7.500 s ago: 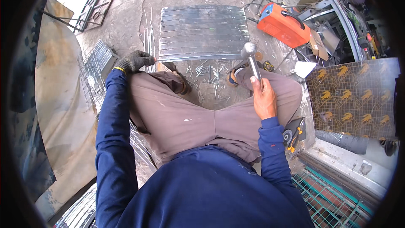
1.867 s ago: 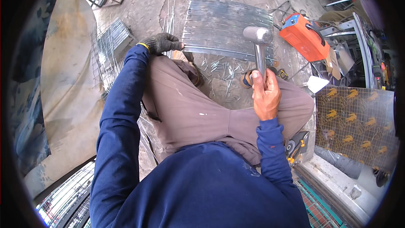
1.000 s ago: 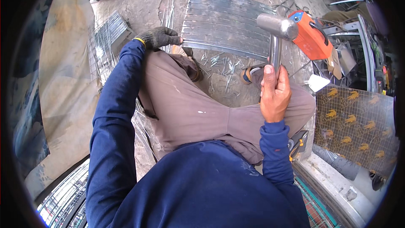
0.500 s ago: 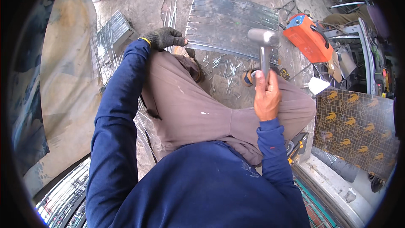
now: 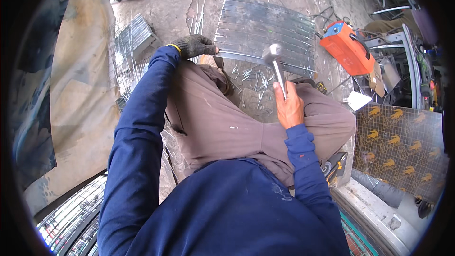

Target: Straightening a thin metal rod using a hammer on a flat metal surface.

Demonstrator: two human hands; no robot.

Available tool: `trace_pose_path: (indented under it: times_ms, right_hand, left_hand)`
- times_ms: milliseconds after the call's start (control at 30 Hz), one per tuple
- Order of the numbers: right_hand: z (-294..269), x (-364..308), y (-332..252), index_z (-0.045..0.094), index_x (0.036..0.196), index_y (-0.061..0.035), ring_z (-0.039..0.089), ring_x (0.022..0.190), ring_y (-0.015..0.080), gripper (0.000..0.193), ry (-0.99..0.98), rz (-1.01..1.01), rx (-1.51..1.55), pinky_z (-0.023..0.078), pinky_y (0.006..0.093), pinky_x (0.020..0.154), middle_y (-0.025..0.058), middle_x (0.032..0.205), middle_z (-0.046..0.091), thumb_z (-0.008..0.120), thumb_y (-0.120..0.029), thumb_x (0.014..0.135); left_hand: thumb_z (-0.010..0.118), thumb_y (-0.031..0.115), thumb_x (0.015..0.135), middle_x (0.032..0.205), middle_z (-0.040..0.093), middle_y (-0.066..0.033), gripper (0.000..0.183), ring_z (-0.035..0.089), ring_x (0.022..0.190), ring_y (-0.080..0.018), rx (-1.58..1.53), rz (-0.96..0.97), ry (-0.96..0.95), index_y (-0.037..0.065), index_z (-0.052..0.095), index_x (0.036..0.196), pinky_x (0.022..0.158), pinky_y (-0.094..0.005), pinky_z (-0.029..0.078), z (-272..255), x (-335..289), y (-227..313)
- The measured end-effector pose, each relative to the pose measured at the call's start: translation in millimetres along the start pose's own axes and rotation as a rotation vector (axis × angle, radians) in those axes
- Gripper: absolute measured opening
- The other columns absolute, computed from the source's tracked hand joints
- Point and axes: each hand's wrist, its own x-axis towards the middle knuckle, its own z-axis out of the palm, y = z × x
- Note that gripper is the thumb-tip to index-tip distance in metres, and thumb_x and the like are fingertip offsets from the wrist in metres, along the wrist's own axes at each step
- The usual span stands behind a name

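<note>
Presently | dark-grey knit-gloved left hand [image 5: 195, 46]: bare fingertip at near-left corner of flat, parallel-seamed grey metal panel [image 5: 265, 31], cannot tell whether pinching | shiny, round-faced metal hammer [image 5: 276, 68] | bare right hand [image 5: 290, 107]: fingers wrapped around smooth handle | boxy, orange-cased machine [image 5: 346, 50] right of panel
</note>
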Motion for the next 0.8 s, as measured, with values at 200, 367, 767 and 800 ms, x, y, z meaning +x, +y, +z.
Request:
trace_pose_path:
  times_ms: [200,367,767,800]
  right_hand:
    - [-23,-3,-48,0.062,0.109,-0.0059,0.059,0.062,0.0302,0.036,0.073,-0.033,0.261,0.048,0.0418,0.062,0.0140,0.073,0.061,0.062,-0.041,0.101]
    - [-3,-6,-24,0.063,0.111,-0.0059,0.063,0.066,0.0335,0.036,0.086,-0.074,0.084,0.049,0.0441,0.063,0.0154,0.076,0.064,0.063,-0.040,0.100]
    - [-2,5,-20,0.061,0.108,-0.0047,0.065,0.065,0.0321,0.039,-0.090,0.011,-0.036,0.049,0.0431,0.064,0.0160,0.077,0.065,0.060,-0.043,0.101]
    - [-10,3,-33,0.061,0.108,-0.0045,0.064,0.065,0.0308,0.040,-0.084,0.063,0.095,0.049,0.0426,0.064,0.0151,0.077,0.065,0.060,-0.044,0.101]
  left_hand:
    - [0.069,0.057,0.090,0.119,0.073,-0.0114,0.059,0.063,0.117,-0.0221,-0.038,-0.031,0.043,0.006,0.074,0.119,0.108,-0.0373,0.041,3,-11,3]
    - [0.072,0.056,0.089,0.112,0.075,-0.0089,0.057,0.064,0.108,-0.0195,-0.048,-0.032,0.023,0.006,0.075,0.116,0.104,-0.0361,0.043,6,0,-1]
    - [0.074,0.061,0.085,0.086,0.069,-0.0018,0.058,0.057,0.080,-0.0130,0.045,-0.074,0.001,0.006,0.078,0.105,0.077,-0.0320,0.048,-2,2,6]
    - [0.074,0.061,0.085,0.085,0.068,-0.0015,0.058,0.056,0.078,-0.0128,-0.003,-0.071,0.019,0.006,0.078,0.104,0.076,-0.0314,0.048,1,-2,5]
